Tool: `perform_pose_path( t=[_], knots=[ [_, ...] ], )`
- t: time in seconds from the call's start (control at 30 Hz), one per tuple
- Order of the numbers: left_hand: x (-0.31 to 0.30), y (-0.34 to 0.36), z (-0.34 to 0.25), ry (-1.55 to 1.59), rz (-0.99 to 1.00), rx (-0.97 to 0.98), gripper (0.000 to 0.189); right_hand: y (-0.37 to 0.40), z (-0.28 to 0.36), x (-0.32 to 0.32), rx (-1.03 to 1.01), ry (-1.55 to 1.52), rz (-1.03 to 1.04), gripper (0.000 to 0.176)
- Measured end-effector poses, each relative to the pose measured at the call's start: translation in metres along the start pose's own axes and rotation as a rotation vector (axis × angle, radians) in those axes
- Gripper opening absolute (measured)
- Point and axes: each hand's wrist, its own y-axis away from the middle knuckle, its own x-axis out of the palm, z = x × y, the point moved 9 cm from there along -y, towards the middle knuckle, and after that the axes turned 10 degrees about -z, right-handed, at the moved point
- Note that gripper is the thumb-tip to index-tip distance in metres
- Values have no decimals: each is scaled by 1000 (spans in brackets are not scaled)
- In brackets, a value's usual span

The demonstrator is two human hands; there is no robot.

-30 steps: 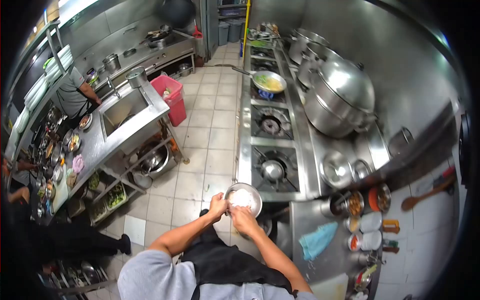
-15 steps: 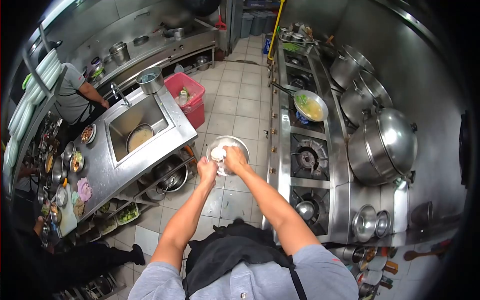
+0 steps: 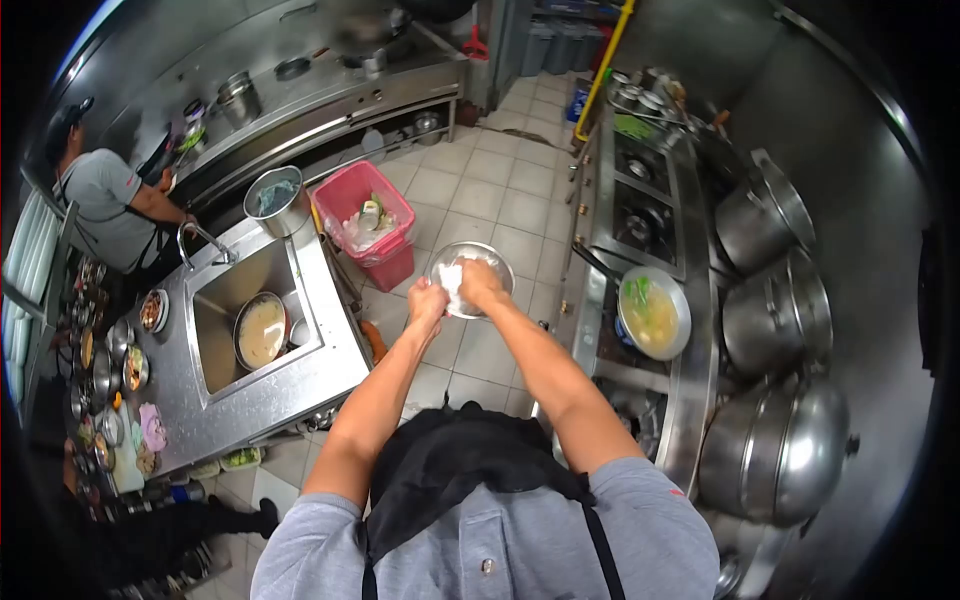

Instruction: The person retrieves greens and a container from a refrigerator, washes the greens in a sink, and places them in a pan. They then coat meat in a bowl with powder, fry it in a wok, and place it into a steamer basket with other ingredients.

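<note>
Held out in front of me over the tiled floor is a round metal bowl (image 3: 466, 249). My left hand (image 3: 428, 303) is closed on its near left rim. Inside the bowl lies soft white food (image 3: 452, 287), whose kind I cannot make out. My right hand (image 3: 483, 284) reaches into the bowl beside that food, fingers curled down. Its fingertips are hidden, so what they grip does not show.
On my left is a steel counter with a sink (image 3: 312, 345) holding a pan of cloudy liquid (image 3: 262, 332). A pink bin (image 3: 385, 262) stands ahead. Along my right, the stove (image 3: 640, 235) carries a frying pan (image 3: 655, 312) and large pots (image 3: 765, 310). A person (image 3: 100, 205) stands at the far left.
My view has moved forward and turned, bringing the sink, bin and frying pan nearer. Both hands stay at the bowl. The person at left now shows more fully, arms reaching forward.
</note>
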Motion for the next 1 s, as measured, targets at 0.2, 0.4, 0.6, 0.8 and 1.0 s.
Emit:
perform_pose_path(
  t=[0.2, 0.4, 0.6, 0.8, 1.0],
  knots=[
    [99, -105, -32, -38, -51, 21, 13, -132, -35, -73, -72, -58, -59, 67],
    [226, -233, -47, -59, 96, -15, 14, -285, -120, -60, 173, -204, -30, 52],
    [352, -360, -72, -105, 190, -78, 18, -421, -140, -143, 110, 179, -292, 44],
    [481, -451, -133, 38, 330, -132, 20, -557, -188, -188, 122, 107, -166, 37],
    [591, -565, -154, 15, 324, -130, 25, -693, -247, -262, 58, -97, -349, 29]
  ],
)
